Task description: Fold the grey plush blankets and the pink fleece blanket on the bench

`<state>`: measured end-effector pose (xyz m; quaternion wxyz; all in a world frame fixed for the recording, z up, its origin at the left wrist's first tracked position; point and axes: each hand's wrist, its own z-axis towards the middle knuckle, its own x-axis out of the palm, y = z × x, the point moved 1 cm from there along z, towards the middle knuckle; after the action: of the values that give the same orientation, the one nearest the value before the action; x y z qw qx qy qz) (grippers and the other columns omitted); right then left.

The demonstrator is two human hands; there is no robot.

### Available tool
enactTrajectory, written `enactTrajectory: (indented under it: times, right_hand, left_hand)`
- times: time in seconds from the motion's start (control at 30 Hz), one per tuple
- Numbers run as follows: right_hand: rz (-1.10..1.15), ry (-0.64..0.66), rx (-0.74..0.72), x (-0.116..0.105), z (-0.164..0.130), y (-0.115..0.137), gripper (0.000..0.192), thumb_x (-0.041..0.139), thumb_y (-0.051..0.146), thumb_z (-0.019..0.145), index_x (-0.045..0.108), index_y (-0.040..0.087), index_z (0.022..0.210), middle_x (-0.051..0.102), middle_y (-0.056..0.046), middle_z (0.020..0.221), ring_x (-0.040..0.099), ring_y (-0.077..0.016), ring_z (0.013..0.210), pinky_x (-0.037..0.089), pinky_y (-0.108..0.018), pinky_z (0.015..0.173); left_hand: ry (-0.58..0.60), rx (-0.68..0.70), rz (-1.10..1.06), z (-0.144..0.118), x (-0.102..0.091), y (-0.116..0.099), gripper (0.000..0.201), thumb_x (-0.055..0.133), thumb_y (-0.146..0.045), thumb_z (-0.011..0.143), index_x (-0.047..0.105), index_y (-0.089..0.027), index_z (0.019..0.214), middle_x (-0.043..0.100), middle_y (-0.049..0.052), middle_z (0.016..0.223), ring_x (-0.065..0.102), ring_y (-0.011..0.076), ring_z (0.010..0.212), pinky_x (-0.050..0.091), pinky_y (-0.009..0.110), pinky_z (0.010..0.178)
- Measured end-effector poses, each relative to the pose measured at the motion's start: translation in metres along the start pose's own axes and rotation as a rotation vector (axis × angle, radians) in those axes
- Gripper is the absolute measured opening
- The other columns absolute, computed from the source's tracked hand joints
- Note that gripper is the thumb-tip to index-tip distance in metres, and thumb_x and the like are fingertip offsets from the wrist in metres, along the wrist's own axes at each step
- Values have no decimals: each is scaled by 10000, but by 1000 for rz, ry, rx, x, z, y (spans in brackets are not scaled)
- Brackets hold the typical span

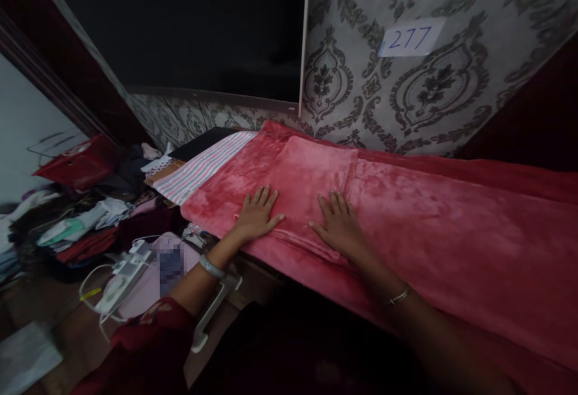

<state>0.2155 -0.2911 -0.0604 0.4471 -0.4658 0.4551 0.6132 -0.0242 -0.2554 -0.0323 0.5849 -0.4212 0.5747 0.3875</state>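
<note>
On the bench [271, 274], a folded red blanket [316, 172] lies flat; left hand [257, 214] and right hand [338, 223] press it, fingers spread, grasping nothing. Looks soft, limp, light; best held by its folded edges.

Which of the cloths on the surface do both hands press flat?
The red plush blanket: the left hand and right hand lie flat on it. The striped cloth beside it lies untouched.
</note>
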Motion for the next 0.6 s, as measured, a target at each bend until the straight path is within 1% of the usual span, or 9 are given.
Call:
enactTrajectory:
  times: [0.1,0.17,0.23,0.27,0.33,0.4,0.47,0.53,0.6]
  right_hand:
    - [32,24,6,-7,3,1,816,490,604,950,300,123,1581,188,-195,1642,88,-342,1527,124,-524,1211]
    - [73,82,10,-16,3,3,826,499,605,946,298,118,1583,170,-198,1644,68,-343,1529,124,-527,1212]
    - [131,142,-1,-24,0,6,821,496,604,949,289,133,1589,168,-191,1644,67,-349,1528,125,-533,1214]
    - [159,161,-26,-27,-3,8,807,496,599,950,289,154,1591,169,-179,1646,64,-351,1528,120,-537,1215]
    - [199,172,-102,-31,-12,12,757,501,575,955,300,217,1591,167,-141,1652,55,-348,1528,96,-551,1218]
    - [225,167,-166,-31,-23,14,715,513,542,958,318,256,1583,137,-120,1659,36,-342,1530,70,-561,1218]
    - [250,179,-176,-31,-30,14,703,531,505,954,324,262,1580,116,-120,1659,33,-340,1530,73,-566,1218]
    - [288,219,-190,-35,-31,11,697,564,470,936,358,258,1568,175,-118,1650,78,-338,1528,108,-556,1219]
    - [341,246,-214,-44,-21,7,638,590,420,914,463,246,1515,348,-114,1596,246,-321,1496,192,-510,1215]
  left_hand:
    - [8,-4,-5,-1,-4,1,741,431,-569,970,262,-202,1590,128,127,1677,109,330,1547,167,594,1215]
    - [52,-4,-34,0,-13,3,751,457,-565,960,265,-201,1587,136,134,1673,127,333,1544,193,597,1208]
    - [79,-4,-63,2,-22,3,745,484,-550,951,298,-190,1576,183,155,1662,169,338,1535,222,591,1200]
    - [61,-2,-68,2,-25,3,731,496,-536,949,321,-187,1568,207,162,1655,184,342,1531,230,588,1198]
    - [-24,31,-57,1,-26,1,693,518,-506,945,360,-215,1554,229,153,1652,181,355,1529,232,598,1195]
    - [-91,78,-35,-2,-20,1,654,526,-481,947,378,-261,1545,234,126,1655,162,370,1530,233,626,1184]
    - [-95,117,-19,-5,-10,4,629,511,-474,954,375,-296,1543,247,110,1651,171,378,1525,251,652,1165]
    - [-60,144,-11,-5,-6,10,630,507,-485,952,377,-302,1541,269,114,1641,213,378,1514,284,643,1154]
    - [-21,179,-15,2,-12,16,638,541,-500,930,420,-295,1521,326,125,1617,289,363,1492,316,603,1156]
